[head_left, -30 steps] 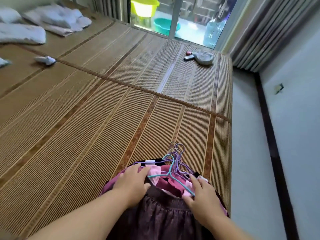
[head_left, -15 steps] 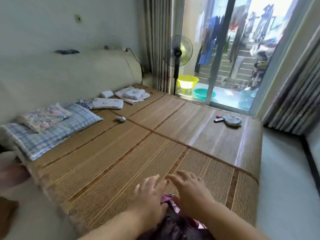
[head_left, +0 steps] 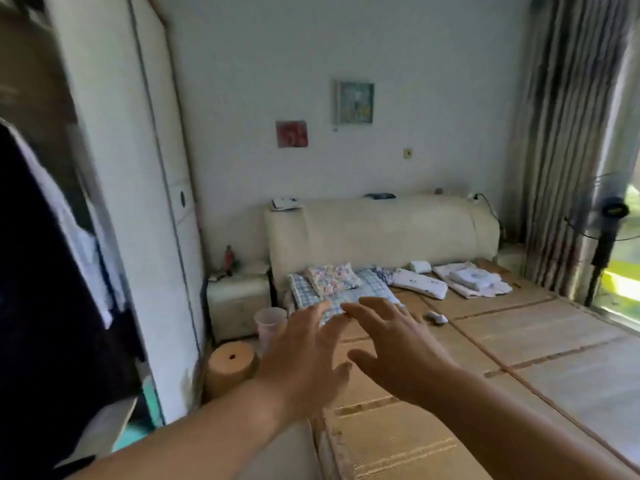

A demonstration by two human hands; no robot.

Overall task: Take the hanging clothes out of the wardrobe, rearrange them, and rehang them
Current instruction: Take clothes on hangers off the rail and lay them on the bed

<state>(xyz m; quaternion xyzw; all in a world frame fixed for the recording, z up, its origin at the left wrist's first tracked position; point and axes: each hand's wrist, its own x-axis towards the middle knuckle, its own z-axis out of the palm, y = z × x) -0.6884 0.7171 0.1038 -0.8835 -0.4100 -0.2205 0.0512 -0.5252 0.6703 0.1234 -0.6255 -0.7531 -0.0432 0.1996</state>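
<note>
Fingers (head_left: 313,318) spread wide, holding nothing. Tall white wardrobe (head_left: 114,174) stands at left, beside the straw-matted bed (head_left: 536,344). Dark hanging clothes (head_left: 31,271), blurred, fill the far left edge. Left hand (head_left: 304,365) and right hand (head_left: 401,358) hover side by side above the bed's corner.

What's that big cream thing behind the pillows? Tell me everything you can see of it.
It is a headboard, cream and padded, with a rounded top and a smooth cover that looks like leather. A seam sets off a narrow left section. It stands upright against the white wall at the head of the bed. A white papery item and a small dark object lie on top; a checked pillow lies at its foot.
</note>
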